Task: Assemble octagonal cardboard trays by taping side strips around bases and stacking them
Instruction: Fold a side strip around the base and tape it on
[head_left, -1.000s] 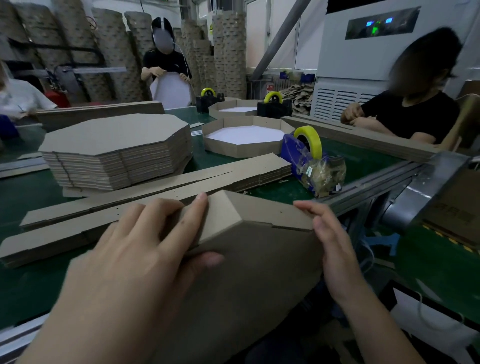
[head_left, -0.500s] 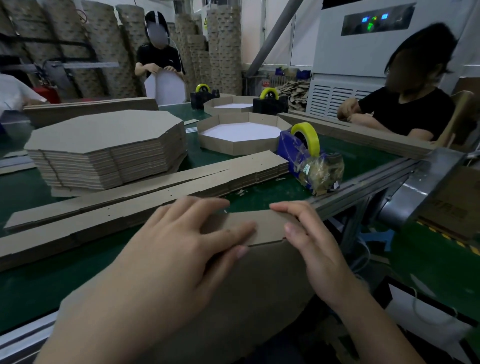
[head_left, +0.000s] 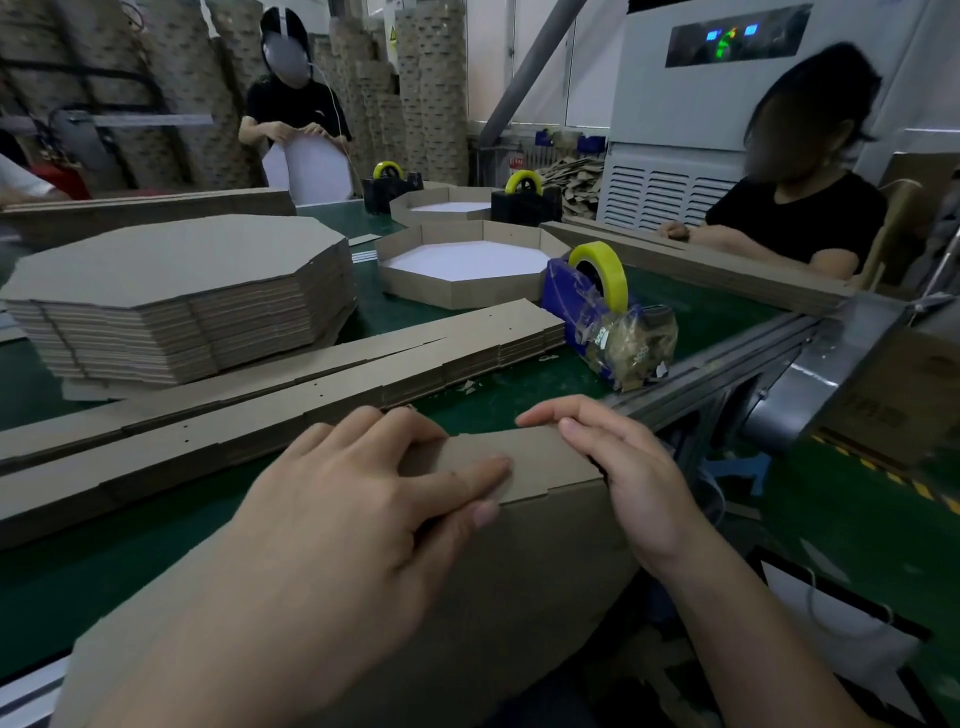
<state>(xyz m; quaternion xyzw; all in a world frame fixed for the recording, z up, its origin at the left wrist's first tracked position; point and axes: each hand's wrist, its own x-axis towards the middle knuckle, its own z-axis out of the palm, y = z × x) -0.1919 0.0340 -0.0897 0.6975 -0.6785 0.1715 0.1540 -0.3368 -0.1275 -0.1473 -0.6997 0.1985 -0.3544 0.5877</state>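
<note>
Head view. Holds an octagonal base (head_left: 519, 582) tilted against the near edge of the green table (head_left: 701, 312), brown face toward the camera. Presses a side strip (head_left: 540, 462) along the base's top edge with the left hand (head_left: 363, 499) — fingers stretched straight and flat over the strip, thumb tip on the base just below the fold. Grips the strip's right end with the right hand (head_left: 639, 483), fingers curled over its far edge at the base's corner.

Beyond the hands, shows a long pile of flat strips (head_left: 311, 379) running across the table from near left to middle right. Behind that pile, at far left, shows a tall stack of bases (head_left: 176, 291). Farther back in the middle, shows a finished tray (head_left: 462, 270) with a white floor, and a second tray (head_left: 441, 205) behind it. Just right of the nearer tray, close to the pile's right end, shows a blue tape dispenser (head_left: 587, 306) with a yellow roll — a crumpled clear wad at its near end. Shows two black dispensers (head_left: 524, 205) beside the second tray. Takes in a seated person (head_left: 800, 218) at far right, arms on the table, and a standing person (head_left: 291, 109) at the far end holding a white sheet (head_left: 311, 171).
</note>
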